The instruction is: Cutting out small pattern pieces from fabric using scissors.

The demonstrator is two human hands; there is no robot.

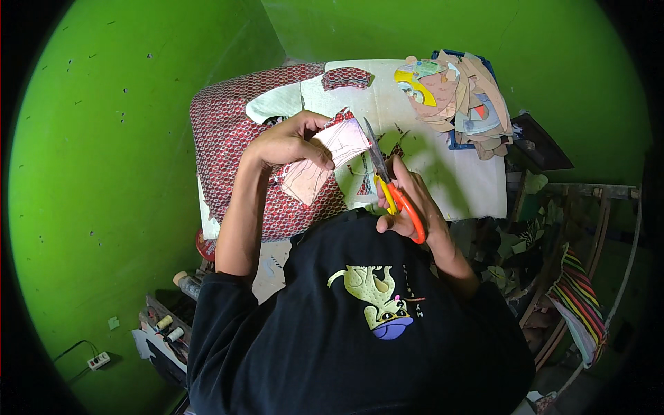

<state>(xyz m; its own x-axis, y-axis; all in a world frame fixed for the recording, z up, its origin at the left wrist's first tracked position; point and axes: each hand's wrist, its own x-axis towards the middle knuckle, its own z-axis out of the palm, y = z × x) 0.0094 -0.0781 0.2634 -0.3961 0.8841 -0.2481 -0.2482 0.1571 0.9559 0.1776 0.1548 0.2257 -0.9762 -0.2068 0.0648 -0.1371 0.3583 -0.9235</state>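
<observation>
My left hand (290, 142) pinches a pale pink piece of material (339, 144) marked with dark drawn lines; red patterned fabric shows along its edge. In my right hand (415, 190) is a pair of scissors (415, 218) with an orange and a yellow handle. Their blades point up and away, close beside the right end of the pale piece. Whether the blades touch it I cannot tell. Under my left hand spreads a large red and grey patterned fabric (225, 131). A small patterned cut piece (347, 78) lies beyond the hands.
A white-topped table (477, 190) carries the fabric, a whitish curved piece (277, 102) and dark scraps (394, 149). At the back right, a blue crate (453, 142) overflows with card shapes (477, 93). A rack (588, 190) with a striped cloth (577, 304) stands right; thread spools (169, 328) sit lower left.
</observation>
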